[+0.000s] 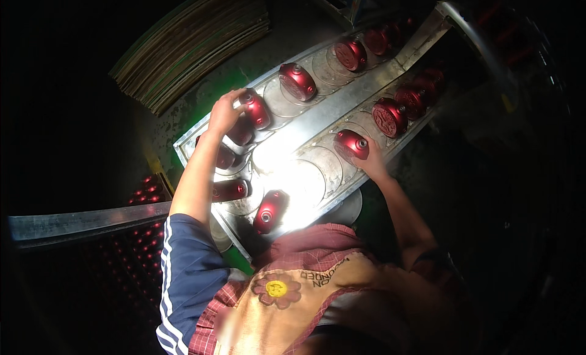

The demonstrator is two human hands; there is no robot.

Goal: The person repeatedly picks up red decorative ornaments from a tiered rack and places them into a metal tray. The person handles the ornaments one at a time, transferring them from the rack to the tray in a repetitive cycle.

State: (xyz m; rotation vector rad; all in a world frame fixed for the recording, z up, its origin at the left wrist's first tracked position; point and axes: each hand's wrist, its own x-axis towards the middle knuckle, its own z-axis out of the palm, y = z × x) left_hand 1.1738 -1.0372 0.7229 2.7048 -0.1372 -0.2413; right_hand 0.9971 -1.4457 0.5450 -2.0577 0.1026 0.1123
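Note:
Glossy red, round metal parts, each with a small grey neck or fitting, stand on round discs along a metal conveyor [342, 101]. My left hand [226, 114] reaches to the far left row, its fingers closed on the upper edge of one red part [259, 112]. Over on the near right row, my right hand [373, 164] grips the side of another red part [349, 144], which stands tilted on its disc; some fingers are hidden behind it. Just beyond that is a red part with a raised pattern on its face [387, 118]. By my left forearm, several more red parts [231, 190] stand close together.
A long metal rail divides the two rows. Bright glare covers the conveyor's middle. Stacked flat boards [189, 43] lie beyond it at the far left. A metal bar [91, 224] juts out left, above many small red items [137, 233]. A curved metal frame [473, 34] rises far right.

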